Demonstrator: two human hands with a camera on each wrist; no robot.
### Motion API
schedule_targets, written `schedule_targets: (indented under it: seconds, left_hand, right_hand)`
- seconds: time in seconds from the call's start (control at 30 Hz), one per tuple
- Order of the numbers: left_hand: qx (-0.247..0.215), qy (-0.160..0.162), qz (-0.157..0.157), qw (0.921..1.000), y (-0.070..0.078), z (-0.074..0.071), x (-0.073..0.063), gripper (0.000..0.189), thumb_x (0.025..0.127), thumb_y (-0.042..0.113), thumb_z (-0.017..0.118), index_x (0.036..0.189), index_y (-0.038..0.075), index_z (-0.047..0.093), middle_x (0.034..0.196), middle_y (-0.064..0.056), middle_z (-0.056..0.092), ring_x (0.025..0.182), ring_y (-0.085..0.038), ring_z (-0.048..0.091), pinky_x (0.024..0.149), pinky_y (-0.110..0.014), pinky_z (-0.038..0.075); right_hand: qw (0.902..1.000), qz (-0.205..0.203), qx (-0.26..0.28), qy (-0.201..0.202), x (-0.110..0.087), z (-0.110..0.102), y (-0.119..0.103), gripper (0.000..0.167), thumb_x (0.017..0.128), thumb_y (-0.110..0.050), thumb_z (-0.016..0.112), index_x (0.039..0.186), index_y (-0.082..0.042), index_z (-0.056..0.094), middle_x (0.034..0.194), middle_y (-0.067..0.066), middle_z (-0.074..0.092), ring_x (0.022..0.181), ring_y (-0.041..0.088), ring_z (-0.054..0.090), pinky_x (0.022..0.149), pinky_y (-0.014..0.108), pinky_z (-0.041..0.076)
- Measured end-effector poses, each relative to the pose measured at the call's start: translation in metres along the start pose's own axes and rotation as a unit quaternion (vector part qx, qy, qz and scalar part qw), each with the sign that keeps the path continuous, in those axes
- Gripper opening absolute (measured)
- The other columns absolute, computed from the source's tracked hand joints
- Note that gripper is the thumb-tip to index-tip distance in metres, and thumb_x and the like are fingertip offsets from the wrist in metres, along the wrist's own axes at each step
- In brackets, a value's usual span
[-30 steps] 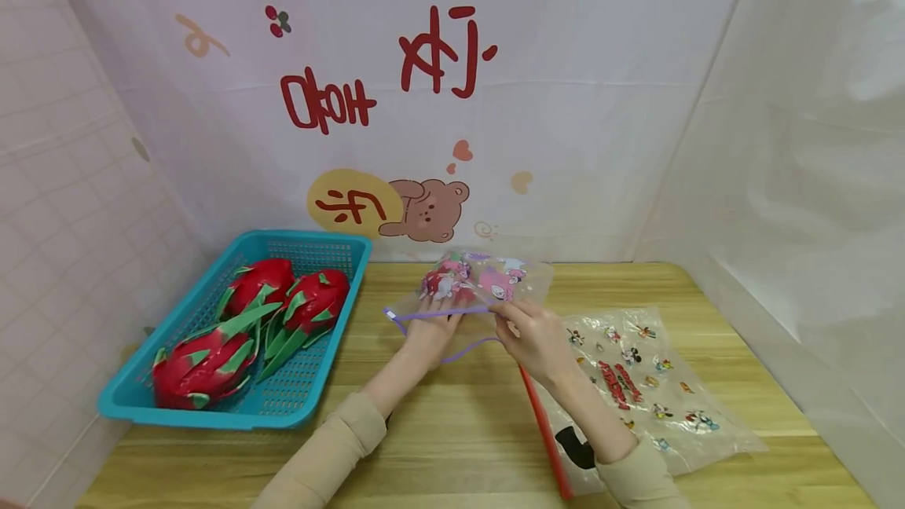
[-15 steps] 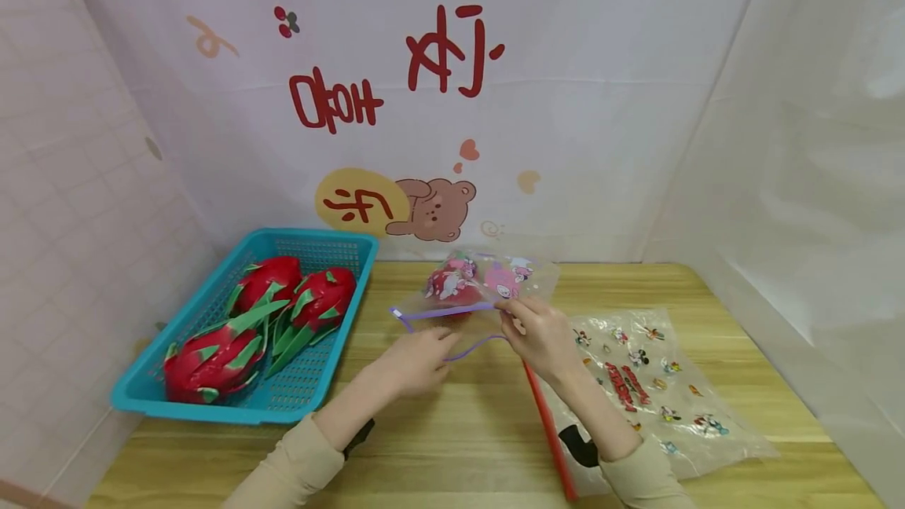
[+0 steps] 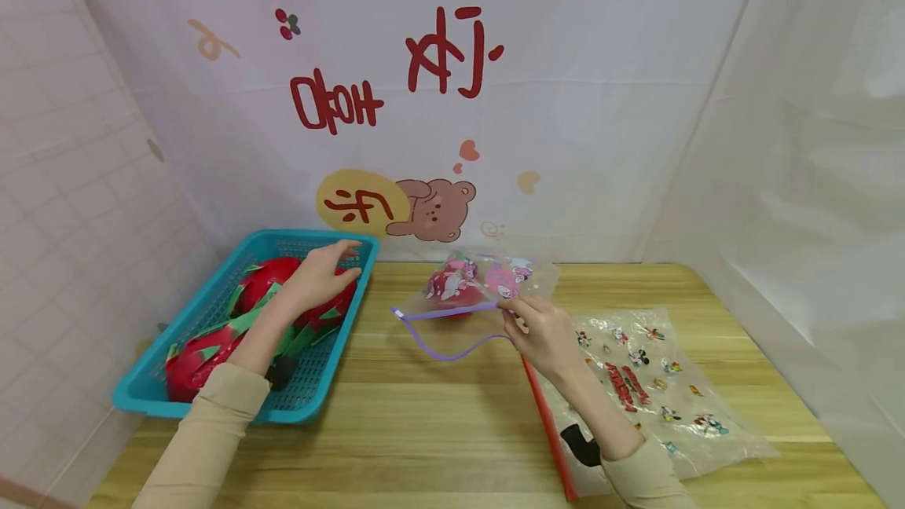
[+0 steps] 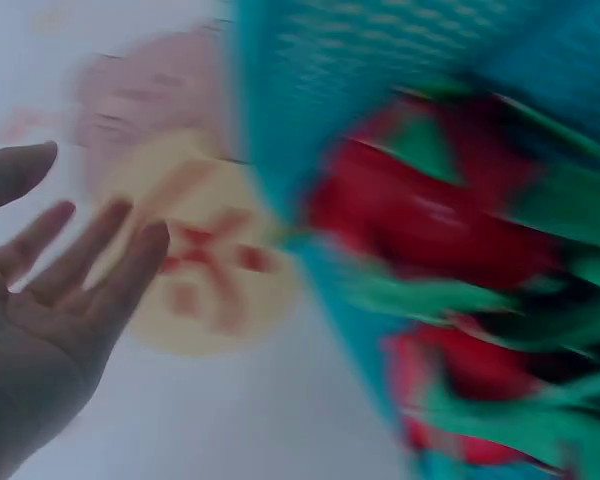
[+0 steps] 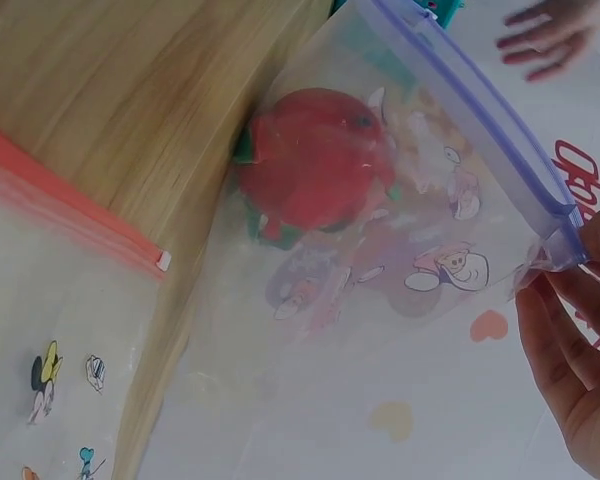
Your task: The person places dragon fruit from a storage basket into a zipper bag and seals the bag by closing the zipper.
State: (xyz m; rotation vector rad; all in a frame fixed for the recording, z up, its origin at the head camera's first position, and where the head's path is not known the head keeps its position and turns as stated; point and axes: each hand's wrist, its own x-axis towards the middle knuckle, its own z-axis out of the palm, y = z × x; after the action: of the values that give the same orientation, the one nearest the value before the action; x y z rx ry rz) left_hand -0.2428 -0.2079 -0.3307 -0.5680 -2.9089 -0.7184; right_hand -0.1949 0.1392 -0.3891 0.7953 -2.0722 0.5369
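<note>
A clear zip bag point(image 3: 526, 277) with a purple zip edge and pink cartoon prints lies on the table, its mouth spread apart. Inside it rests a red dragon fruit point(image 5: 315, 160) with green scales. My right hand point(image 3: 540, 336) pinches the bag's zip edge at its right end. Over the blue basket point(image 3: 321, 407) hovers my left hand point(image 3: 321, 277), fingers loosely spread and holding nothing. Several dragon fruits point(image 3: 194, 371) lie in that basket, partly hidden under the left hand and forearm. The left wrist view blurs the dragon fruits point(image 4: 440, 200).
A second, larger clear zip bag point(image 3: 657, 391) with a red zip edge and cartoon prints lies flat on the wooden table point(image 3: 424, 446) at the right, partly beneath the right forearm. White printed cloth point(image 3: 566, 116) walls the table's back and sides.
My left hand has come out of the purple-edged bag and swung left over the basket, leaving the dragon fruit inside the bag. The right hand keeps its pinch on the zip edge.
</note>
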Motion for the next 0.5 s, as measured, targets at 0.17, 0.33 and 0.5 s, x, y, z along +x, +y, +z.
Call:
schedule_targets:
  seconds: [0.17,0.33,0.5]
  left_hand:
    - [0.031,-0.072,-0.072,0.9944,-0.044,0.007,0.007,0.068,0.088,0.017,0.063,0.142,-0.006,0.030,0.142,-0.033,0.038,0.130,-0.051,0.034,0.099,-0.062,0.040]
    - [0.058,-0.122,-0.087,0.9870,-0.063,0.019,0.009,0.086,0.080,0.026,0.073,0.145,-0.005,0.025,0.139,-0.034,0.041,0.127,-0.053,0.037,0.096,-0.061,0.043]
    - [0.042,-0.083,-0.107,0.9899,-0.071,0.029,0.008,0.096,0.073,0.025,0.079,0.147,-0.002,0.022,0.124,-0.032,0.054,0.115,-0.049,0.050,0.090,-0.058,0.047]
  right_hand:
    - [1.0000,0.007,-0.001,-0.006,-0.001,0.000,0.001,0.016,0.072,0.000,0.073,0.084,-0.010,0.072,0.076,0.002,0.072,0.060,0.010,0.063,0.052,0.020,0.050]
    - [0.9999,0.010,0.002,-0.009,-0.002,0.000,0.001,0.016,0.072,0.000,0.073,0.084,-0.011,0.072,0.075,0.002,0.072,0.059,0.009,0.063,0.052,0.019,0.049]
    - [0.9997,0.018,0.007,-0.016,-0.001,0.001,0.003,0.015,0.072,0.001,0.073,0.084,-0.009,0.073,0.076,0.003,0.072,0.061,0.011,0.066,0.053,0.020,0.052]
